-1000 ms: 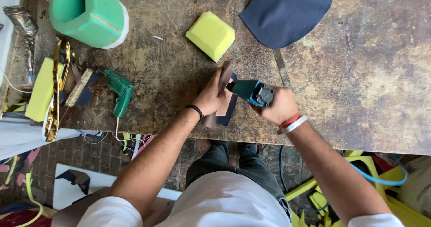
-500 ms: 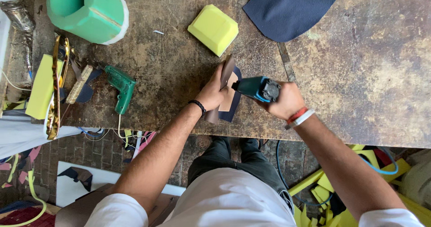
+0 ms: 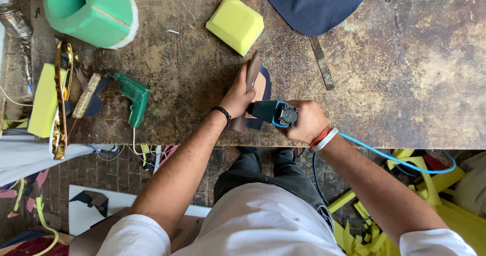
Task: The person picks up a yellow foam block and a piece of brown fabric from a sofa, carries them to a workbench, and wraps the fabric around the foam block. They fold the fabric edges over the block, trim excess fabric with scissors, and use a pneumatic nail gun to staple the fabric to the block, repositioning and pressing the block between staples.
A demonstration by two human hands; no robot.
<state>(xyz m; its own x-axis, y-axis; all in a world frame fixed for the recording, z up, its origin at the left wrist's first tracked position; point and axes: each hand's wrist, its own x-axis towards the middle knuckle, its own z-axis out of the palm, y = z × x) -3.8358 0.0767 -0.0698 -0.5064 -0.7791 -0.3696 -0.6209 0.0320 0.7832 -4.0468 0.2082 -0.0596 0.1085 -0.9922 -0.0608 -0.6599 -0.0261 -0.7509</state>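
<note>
left hand [image 3: 238,98] steadies brown piece [image 3: 251,73] | right hand [image 3: 306,122] grips teal tool [image 3: 273,113]

Both hands sit at the near edge of the bench [image 3: 405,84], and the widest open run is out at three o'clock, bare stained wood all the way. At twelve o'clock the yellow foam block [image 3: 236,24] blocks the path just beyond the leather piece [image 3: 251,81]. One o'clock: a thin metal strip [image 3: 322,62], then dark blue fabric [image 3: 316,3]. Nine o'clock holds a green drill [image 3: 132,97]; eleven o'clock, the green foam form [image 3: 91,13], with a bare lane between.
</note>
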